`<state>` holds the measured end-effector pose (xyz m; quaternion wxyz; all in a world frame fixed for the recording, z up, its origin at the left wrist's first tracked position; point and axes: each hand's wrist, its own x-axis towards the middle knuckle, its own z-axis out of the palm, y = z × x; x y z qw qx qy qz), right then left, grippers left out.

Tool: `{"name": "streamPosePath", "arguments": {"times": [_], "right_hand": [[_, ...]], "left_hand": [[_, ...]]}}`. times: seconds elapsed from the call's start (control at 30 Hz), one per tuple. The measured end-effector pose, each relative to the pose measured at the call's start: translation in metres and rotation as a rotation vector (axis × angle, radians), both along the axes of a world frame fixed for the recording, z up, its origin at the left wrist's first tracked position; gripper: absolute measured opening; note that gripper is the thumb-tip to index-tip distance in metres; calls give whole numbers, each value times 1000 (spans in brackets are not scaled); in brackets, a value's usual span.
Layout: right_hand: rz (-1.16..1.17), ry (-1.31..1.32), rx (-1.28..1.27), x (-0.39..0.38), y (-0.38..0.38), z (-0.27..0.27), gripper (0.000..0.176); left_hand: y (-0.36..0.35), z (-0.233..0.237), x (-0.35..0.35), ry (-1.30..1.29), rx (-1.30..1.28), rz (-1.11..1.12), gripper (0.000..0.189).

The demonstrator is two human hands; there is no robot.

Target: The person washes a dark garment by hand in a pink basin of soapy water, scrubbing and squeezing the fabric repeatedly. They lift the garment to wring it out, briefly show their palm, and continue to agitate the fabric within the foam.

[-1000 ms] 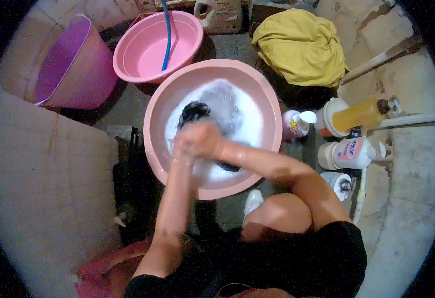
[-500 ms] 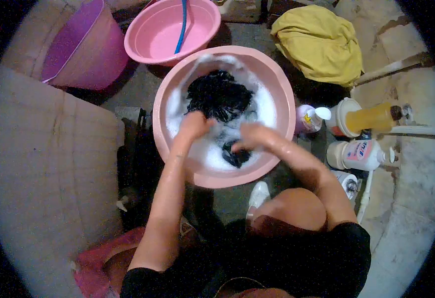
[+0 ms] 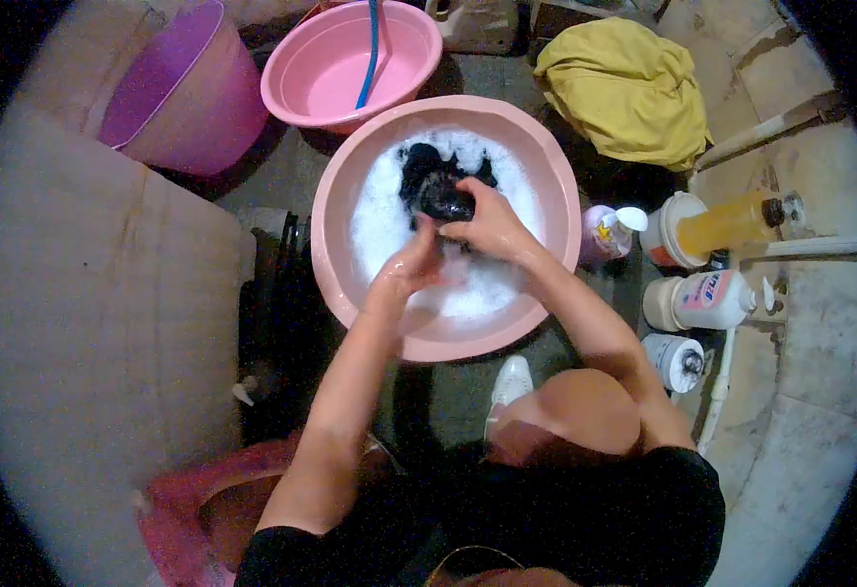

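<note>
The black cloth (image 3: 418, 176) lies at the fingers of both hands, inside the large pink basin (image 3: 561, 210); it is crumpled, so a single long axis is hard to tell; its bulk spreads forward from the fingertips, away from the person, with one lobe reaching beyond the left fingertips and another beyond the right; a wet, shiny bunch of it sits directly between the fingers. The right hand (image 3: 492, 227) comes in from the right, its fingers partly open and curled round the near side of that bunch, which they have hold of; the left hand (image 3: 414, 262) is just nearer the person, thumb raised towards the cloth, its other fingers blurred and low over the suds, so I cannot tell whether they grip anything.

White suds (image 3: 374, 215) surround the fingers and cover most of the water in view; well beyond the fingers, to the left, a smaller pink basin (image 3: 325, 73) has the end of a blue hose (image 3: 370, 59) inside it; farther left stands a purple bucket (image 3: 223, 112); beyond the fingers to the right is a heaped yellow cloth (image 3: 624, 93); right of the fingers, just outside the large basin, stands a pump bottle (image 3: 602, 238), and past it a bottle of yellow liquid (image 3: 724, 231).
</note>
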<state>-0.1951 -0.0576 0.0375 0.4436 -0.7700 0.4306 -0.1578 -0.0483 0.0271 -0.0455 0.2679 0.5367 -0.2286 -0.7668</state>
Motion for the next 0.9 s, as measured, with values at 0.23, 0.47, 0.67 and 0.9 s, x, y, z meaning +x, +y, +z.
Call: {"name": "streamPosePath", "arguments": {"times": [0.23,0.47,0.67,0.9], "right_hand": [[-84,-126,-349,30,65,68,68],[-300,-403,-92,37,40,53,45],[-524,-491,231,4,-25,10,52],[388,80,-374,-13,-16,7,91]], "left_hand": [[-21,58,-7,542,-351,798,75],[-30,42,-19,-189,-567,677,59],[-15,74,-23,-85,-388,706,44],[-23,42,-11,-476,-782,298,21]]}}
